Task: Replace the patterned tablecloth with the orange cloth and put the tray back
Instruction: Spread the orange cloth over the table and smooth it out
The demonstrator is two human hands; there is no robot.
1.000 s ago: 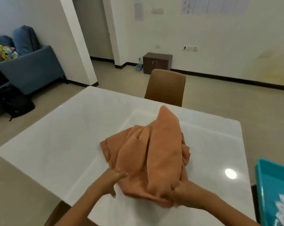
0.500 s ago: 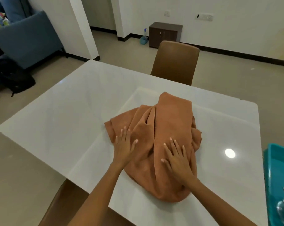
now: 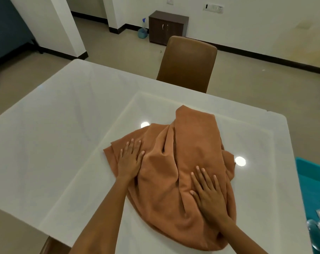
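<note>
Two flat hands [image 3: 130, 160] [image 3: 208, 195] on one orange cloth [image 3: 175, 180]

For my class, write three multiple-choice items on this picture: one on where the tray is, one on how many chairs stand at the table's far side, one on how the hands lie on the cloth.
1. Where is the teal tray?
A. at the right edge
B. on the cloth
C. on the chair

2. How many chairs at the white table's far side?
A. one
B. two
C. three

3. How do the hands lie on the orange cloth?
A. fists
B. flat
C. pinching

A: it is cut off there.
A: one brown chair.
B: left hand and right hand spread their fingers.
</note>
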